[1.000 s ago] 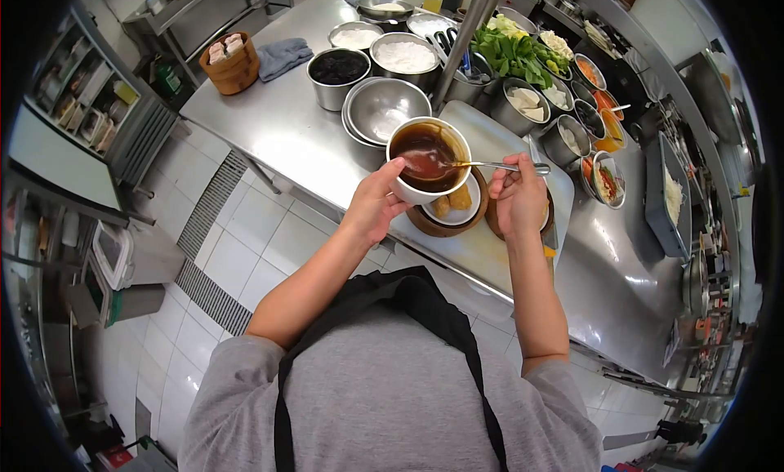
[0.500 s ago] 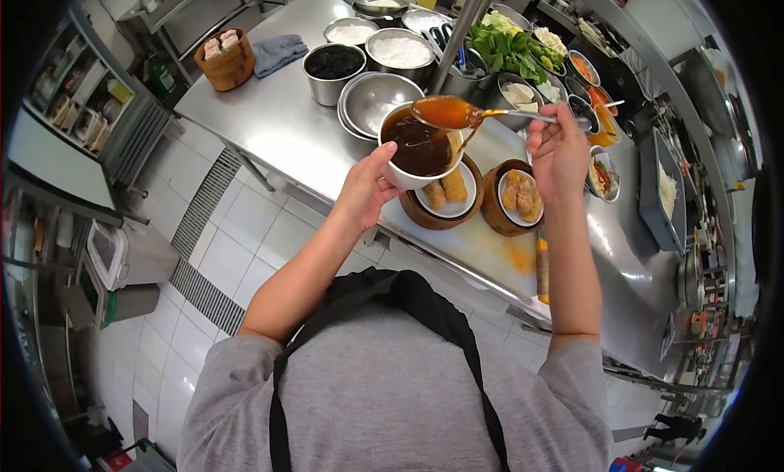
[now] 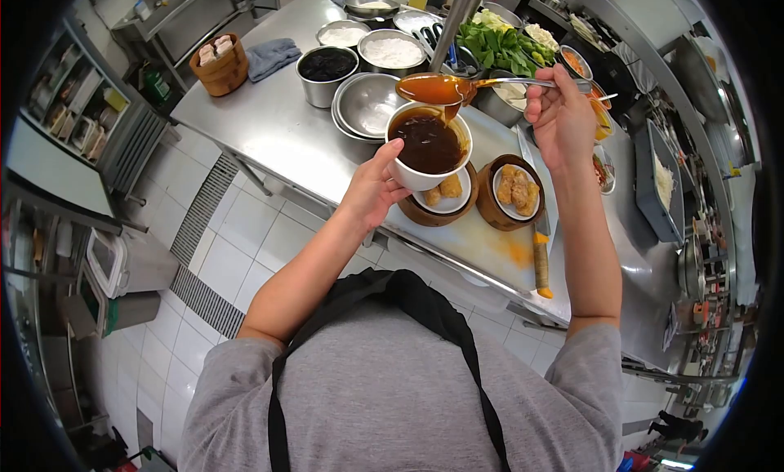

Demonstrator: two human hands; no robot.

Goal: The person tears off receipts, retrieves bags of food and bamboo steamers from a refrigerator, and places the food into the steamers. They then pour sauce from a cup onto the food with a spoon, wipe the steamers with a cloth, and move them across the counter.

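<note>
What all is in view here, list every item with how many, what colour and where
sauce bowl: one, white, brown sauce inside, held above the left steamer
spoon: one, metal, full of brown sauce, above the bowl
bamboo steamers: two, brown, fried pieces on white plates, on the cutting board
cutting board: one, pale, counter edge
knife: one, orange handle, on the board
steel bowls: several, silver, behind the sauce bowl
dark-filled bowl: one, steel
greens: one heap, green, far counter
wooden tub: one, brown, left counter end
cloth: one, grey, beside the tub
left hand: holds the bowl
right hand: holds the spoon
</note>
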